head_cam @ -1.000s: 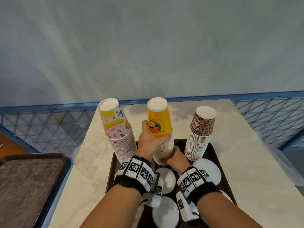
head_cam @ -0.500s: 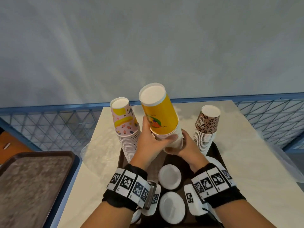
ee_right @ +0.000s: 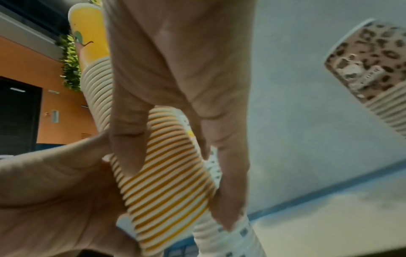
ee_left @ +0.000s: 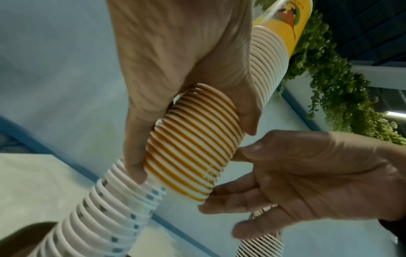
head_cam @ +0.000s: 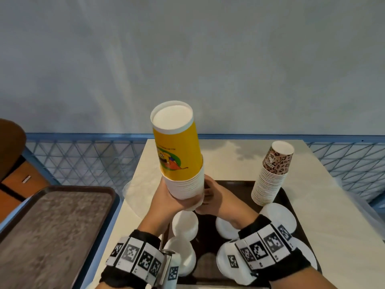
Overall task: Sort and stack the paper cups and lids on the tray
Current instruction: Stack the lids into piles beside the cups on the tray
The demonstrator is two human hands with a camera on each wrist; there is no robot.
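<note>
A tall stack of yellow paper cups [head_cam: 179,155] is raised off the dark tray [head_cam: 235,181] and leans left, base up. My left hand [head_cam: 166,197] grips its lower rims from the left. My right hand [head_cam: 212,195] holds the bottom end from the right. The left wrist view shows my left hand [ee_left: 175,69] wrapped round the orange-striped rims [ee_left: 193,153], with the right hand's fingertips [ee_left: 252,151] at the stack's open end. A leopard-print cup stack [head_cam: 270,178] stands at the tray's back right. White lids [head_cam: 184,224] lie scattered on the tray. A patterned stack [ee_left: 105,217] stays hidden in the head view.
A second, empty brown tray [head_cam: 52,226] sits lower on the left. The pale table [head_cam: 333,205] is ringed by a blue mesh railing [head_cam: 83,159] in front of a grey wall. Clear plastic hangs off the table's right edge.
The yellow stack has come up off the tray and risen toward me, tilting left. Both hands rose with it, the right one shifting to the stack's bottom end.
</note>
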